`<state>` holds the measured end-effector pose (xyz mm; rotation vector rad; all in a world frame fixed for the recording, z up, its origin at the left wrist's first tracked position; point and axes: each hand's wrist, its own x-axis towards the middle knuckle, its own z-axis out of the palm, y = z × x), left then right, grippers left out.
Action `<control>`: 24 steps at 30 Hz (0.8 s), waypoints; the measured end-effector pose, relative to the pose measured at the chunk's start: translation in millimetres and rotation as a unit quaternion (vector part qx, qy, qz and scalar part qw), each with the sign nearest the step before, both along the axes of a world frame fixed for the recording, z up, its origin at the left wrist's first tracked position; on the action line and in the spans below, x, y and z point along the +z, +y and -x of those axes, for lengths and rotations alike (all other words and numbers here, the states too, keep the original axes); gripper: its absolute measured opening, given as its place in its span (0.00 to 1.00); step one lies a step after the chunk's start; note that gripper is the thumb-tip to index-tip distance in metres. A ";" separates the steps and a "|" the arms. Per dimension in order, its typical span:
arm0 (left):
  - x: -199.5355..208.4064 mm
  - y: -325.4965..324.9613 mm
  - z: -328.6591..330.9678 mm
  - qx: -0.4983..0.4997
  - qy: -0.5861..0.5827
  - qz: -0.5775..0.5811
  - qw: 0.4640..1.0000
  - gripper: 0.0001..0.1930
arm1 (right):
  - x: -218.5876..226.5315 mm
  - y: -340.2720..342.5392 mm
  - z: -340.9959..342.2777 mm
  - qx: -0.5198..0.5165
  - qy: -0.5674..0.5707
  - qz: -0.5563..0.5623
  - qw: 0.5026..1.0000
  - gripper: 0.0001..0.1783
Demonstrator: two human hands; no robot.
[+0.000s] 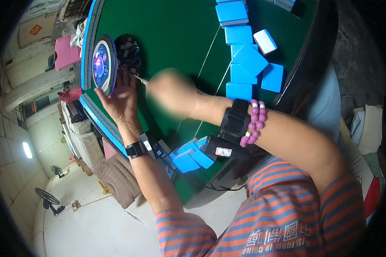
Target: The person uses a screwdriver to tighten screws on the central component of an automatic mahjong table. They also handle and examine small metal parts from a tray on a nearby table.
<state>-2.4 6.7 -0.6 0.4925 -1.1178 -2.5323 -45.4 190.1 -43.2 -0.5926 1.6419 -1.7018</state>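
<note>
My right hand (171, 94) is blurred, closed around a thin tool that looks like a screwdriver (140, 79). The metal shaft points left, toward a dark opening (128, 50) in the green tabletop. Beside that opening a round control panel (99, 64) with lit buttons stands tipped up on its edge. My left hand (122, 103) grips the panel's lower edge, thumb in front and fingers reaching behind it. The panel partly hides these fingers, and the screwdriver's tip is hard to make out near them.
Blue-backed mahjong tiles (238, 34) lie along the right side of the green mahjong table (171, 38); one white tile (266, 41) leans on its side. More tiles (188, 158) sit near my wrists. A dark rim (300, 73) edges the table. Floor fans (49, 199) stand at left.
</note>
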 end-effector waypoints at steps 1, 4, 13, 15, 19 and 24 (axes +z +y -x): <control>1.1 -8.4 -0.3 -0.001 0.010 -0.027 1.000 0.40 | -3.8 -4.1 -5.0 -0.022 0.054 0.012 0.998 0.19; 2.1 -18.6 -4.5 0.014 -0.001 -0.033 0.999 0.40 | 0.4 2.9 -14.8 -0.033 0.146 -0.011 0.989 0.17; 1.2 -19.3 5.1 0.032 -0.019 0.036 0.999 0.39 | 10.3 11.3 9.2 0.008 -0.056 0.015 0.998 0.16; 1.6 -24.0 3.6 0.024 -0.009 0.010 1.000 0.37 | 24.4 25.0 16.6 0.031 -0.249 0.072 0.965 0.17; 5.1 -31.5 2.5 0.013 -0.009 -0.016 1.000 0.36 | 15.6 18.1 11.8 -0.002 -0.133 0.047 0.990 0.18; 28.1 -32.8 2.9 0.056 -0.020 -0.048 0.997 0.32 | 20.7 12.6 14.0 -0.045 0.196 0.083 0.976 0.15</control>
